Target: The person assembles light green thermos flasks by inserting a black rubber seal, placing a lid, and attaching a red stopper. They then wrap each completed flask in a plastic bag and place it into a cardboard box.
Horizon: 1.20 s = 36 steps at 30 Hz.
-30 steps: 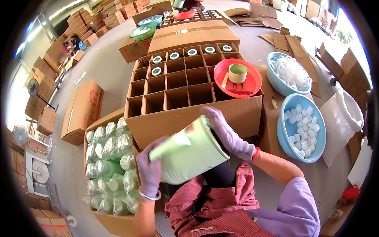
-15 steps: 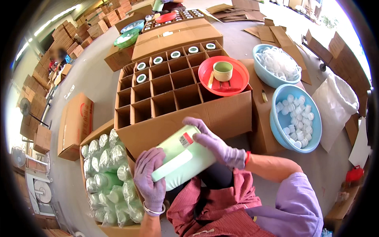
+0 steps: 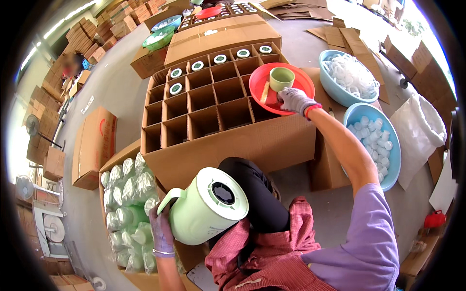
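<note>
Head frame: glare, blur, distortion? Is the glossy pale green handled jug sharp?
Head view: the pale green jug looks reasonably sharp despite a bright top; head view: daylight washes out the upper right; head view: fisheye curves straight edges toward the black rim.

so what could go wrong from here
The green jug could slip: it is tilted, with just the left hand at its handle. The red tray might tip if pressed hard, as it sits at the right end of the divided carton. The right hand, down in that tray, could knock the green cup close by.
</note>
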Tool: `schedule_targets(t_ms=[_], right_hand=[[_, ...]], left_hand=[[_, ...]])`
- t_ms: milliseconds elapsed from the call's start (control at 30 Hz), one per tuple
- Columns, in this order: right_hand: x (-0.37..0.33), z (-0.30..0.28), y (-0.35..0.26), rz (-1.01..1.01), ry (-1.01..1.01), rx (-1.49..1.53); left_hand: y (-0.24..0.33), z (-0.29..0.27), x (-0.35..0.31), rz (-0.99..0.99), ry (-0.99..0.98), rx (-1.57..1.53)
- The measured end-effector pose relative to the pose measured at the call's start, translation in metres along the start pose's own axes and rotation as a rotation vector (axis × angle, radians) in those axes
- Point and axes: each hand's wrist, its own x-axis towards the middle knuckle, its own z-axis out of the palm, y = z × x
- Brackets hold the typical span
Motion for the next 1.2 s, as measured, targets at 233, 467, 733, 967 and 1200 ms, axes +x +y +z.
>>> schedule_targets(t_ms=[233, 467, 733, 967, 1200], right_hand=[[-0.054, -0.06, -0.054, 0.261, 0.154, 1.392], [-0.147, -0.074, -0.196, -1.211, 0.402, 0.369], [-0.15, -0.069, -0.214, -1.272, 0.402, 0.415], [-0.174, -0.051, -0.226, -0.803, 0.092, 0.746], [-0.161, -0.066, -0.217, -0.089, -0.46, 1.074]], left_hand=[[0.002, -0.011, 0.011, 0.093, -0.105, -0.192], [0.034, -0.012, 0.033, -0.131, -0.261, -0.677], [0.034, -0.012, 0.023, 0.23, -0.16, -0.399], [0.02, -0.005, 0.009, 0.621, 0.224, 0.04], [0.073, 0.001, -0.055, -0.191, 0.126, -0.611]])
